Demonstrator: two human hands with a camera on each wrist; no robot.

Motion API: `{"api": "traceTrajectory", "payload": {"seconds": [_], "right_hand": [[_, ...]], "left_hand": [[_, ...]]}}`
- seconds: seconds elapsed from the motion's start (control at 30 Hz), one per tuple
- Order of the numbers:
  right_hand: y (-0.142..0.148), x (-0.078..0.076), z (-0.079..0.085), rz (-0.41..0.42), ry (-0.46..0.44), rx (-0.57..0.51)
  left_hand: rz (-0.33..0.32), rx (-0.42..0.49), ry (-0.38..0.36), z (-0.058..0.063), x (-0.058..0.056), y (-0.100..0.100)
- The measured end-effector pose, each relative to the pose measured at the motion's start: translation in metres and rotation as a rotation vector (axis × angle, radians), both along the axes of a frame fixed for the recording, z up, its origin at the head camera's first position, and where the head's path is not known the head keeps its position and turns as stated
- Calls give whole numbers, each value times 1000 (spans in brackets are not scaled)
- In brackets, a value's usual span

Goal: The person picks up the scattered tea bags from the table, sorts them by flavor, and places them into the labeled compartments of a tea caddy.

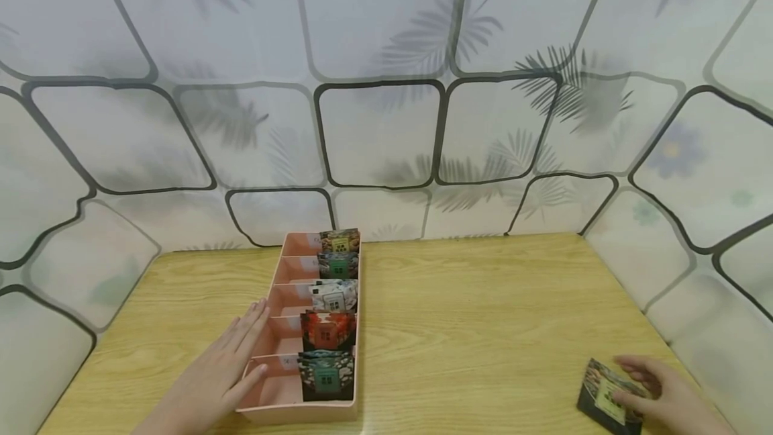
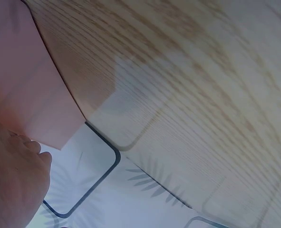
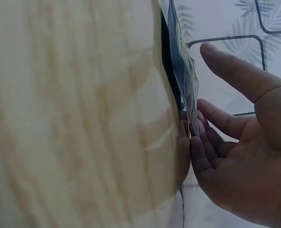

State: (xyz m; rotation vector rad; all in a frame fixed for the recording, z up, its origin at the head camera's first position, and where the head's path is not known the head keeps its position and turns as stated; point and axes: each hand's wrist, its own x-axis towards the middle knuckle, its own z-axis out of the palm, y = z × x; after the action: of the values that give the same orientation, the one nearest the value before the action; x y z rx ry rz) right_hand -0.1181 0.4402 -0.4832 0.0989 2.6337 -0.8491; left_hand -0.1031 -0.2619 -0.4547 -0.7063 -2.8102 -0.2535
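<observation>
A pink divided box [image 1: 302, 413] stands left of centre on the table, with packets upright in its compartments. My left hand [image 1: 211, 368] lies along the box's left side, fingers straight and thumb over the near left rim. In the left wrist view, the left hand [image 2: 14, 175] is beside the pink wall. At the table's right lies a dark packet with a yellow label [image 1: 611, 403]. My right hand [image 1: 661, 391] is at its right edge. In the right wrist view, the fingertips touch the packet's edge [image 3: 185, 71], while the thumb stands apart from it.
From far to near, the box holds a yellow-labelled packet [image 1: 340, 242], a green-labelled one [image 1: 338, 266], white packets [image 1: 334, 297], red packets [image 1: 327, 331] and dark green-labelled packets [image 1: 327, 378]. Patterned fabric [image 1: 380, 139] surrounds the wooden table [image 1: 471, 314] at the back and sides.
</observation>
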Motion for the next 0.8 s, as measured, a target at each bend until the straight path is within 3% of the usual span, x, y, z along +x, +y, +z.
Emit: {"api": "traceTrajectory", "payload": {"seconds": [0.27,0.5,0.63,0.8], "right_hand": [[0,-2,-3,118,94,43],[0,-1,-7,146,165,63],[1,-3,-8,164,155,22],[3,-4,-9,171,133,-26]], "left_hand": [[-5,-9,7,0,0,0],[1,-10,-5,2,0,1],[19,-1,-44,4,1,2],[15,-2,-42,5,1,2]]}}
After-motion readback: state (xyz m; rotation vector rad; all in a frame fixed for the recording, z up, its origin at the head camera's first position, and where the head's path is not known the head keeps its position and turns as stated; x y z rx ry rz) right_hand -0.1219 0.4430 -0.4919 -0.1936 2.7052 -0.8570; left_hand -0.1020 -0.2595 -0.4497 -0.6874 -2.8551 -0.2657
